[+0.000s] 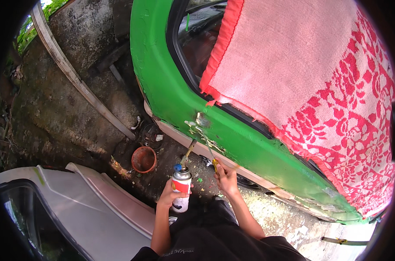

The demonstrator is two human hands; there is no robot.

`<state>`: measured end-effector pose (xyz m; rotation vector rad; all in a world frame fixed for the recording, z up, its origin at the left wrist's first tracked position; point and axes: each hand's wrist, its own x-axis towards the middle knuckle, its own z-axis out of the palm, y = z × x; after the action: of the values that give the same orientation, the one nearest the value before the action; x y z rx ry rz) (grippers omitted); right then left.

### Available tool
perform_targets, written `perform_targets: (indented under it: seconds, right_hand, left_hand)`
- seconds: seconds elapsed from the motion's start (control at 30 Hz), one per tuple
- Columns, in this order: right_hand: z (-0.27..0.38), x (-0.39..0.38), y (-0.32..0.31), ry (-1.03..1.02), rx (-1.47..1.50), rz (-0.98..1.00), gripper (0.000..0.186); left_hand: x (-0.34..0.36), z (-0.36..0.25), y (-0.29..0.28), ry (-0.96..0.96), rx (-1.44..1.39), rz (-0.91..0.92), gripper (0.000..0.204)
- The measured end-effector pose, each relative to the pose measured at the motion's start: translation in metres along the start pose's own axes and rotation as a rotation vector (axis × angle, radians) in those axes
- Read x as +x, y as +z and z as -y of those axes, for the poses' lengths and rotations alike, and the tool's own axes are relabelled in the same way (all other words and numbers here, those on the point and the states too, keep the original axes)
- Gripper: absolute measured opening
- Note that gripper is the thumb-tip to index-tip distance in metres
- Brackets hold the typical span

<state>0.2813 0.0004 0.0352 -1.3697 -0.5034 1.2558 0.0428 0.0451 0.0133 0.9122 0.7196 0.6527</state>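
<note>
White-and-red cylindrical metal can (181, 186) with a blue-knobbed nozzle (188, 152) sits in the left hand (167, 194), curled firmly round it, near the lower edge of the green car panel (175, 100); the right hand (227, 177) grips a slim yellow-handled metal tool (215, 164) pointing toward the panel's peeling patch (201, 120).

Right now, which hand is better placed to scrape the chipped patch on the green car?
Probably the right hand: it holds a thin yellow-handled tool pointing toward the chipped patch, while the left hand is occupied with a red-and-white can.
</note>
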Motion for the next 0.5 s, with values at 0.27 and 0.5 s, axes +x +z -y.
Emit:
perform_targets:
  seconds: [0.27, 0.5]
  right_hand:
    - [0.005, -0.01, -0.011, 0.043, -0.016, 0.024, 0.044]
    - [-0.01, -0.018, -0.034, 0.09, 0.201, 0.056, 0.024]
  left_hand:
    - [0.024, 0.003, -0.006, -0.022, -0.048, 0.019, 0.069]
    - [0.006, 0.013, -0.019, -0.003, -0.075, 0.009, 0.069]
